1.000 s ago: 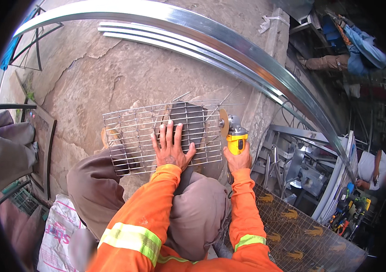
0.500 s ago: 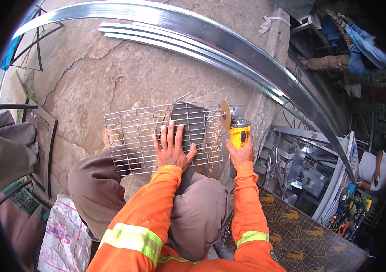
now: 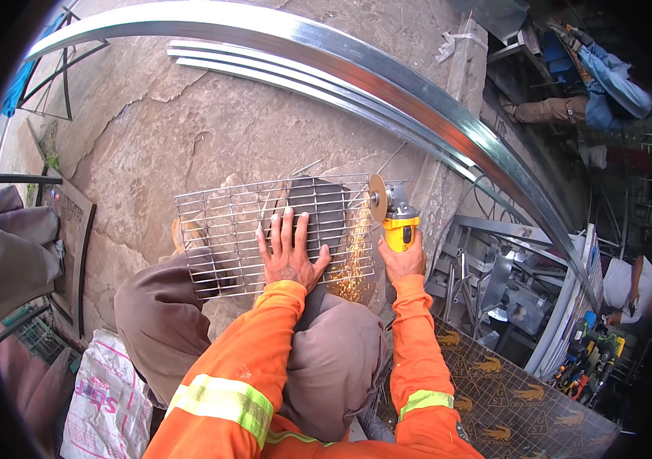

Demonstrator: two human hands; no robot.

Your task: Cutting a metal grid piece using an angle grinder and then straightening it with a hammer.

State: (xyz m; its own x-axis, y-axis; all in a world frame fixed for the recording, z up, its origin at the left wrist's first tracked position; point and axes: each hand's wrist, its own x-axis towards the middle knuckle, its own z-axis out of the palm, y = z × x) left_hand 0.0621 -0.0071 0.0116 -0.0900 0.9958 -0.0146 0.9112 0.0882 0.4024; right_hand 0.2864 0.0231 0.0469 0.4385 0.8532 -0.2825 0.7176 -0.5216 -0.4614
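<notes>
From here, the left hand (image 3: 289, 256) presses flat, fingers spread, on the silvery wire-mesh panel (image 3: 249, 243) before the brown-trousered knees (image 3: 337, 344); the right hand (image 3: 404, 264) grips the yellow-and-black angle grinder (image 3: 400, 229). Best keep its round tan disc (image 3: 377, 197) square across the wires, knees clear of the orange sparks (image 3: 352, 264).

- Spreads out as a brown-grey, cracked, uneven floor (image 3: 150, 130).
- Carries at least 3 long silvery bars (image 3: 265, 74), side by side.
- Bears 1 thin rod (image 3: 393, 156), slanting near the bars.
- Holds 1 crumpled white sack (image 3: 108, 398), pink-printed, at lower left.
- Meets a rough concrete ledge (image 3: 467, 73) at right, crossed by the bars.
</notes>
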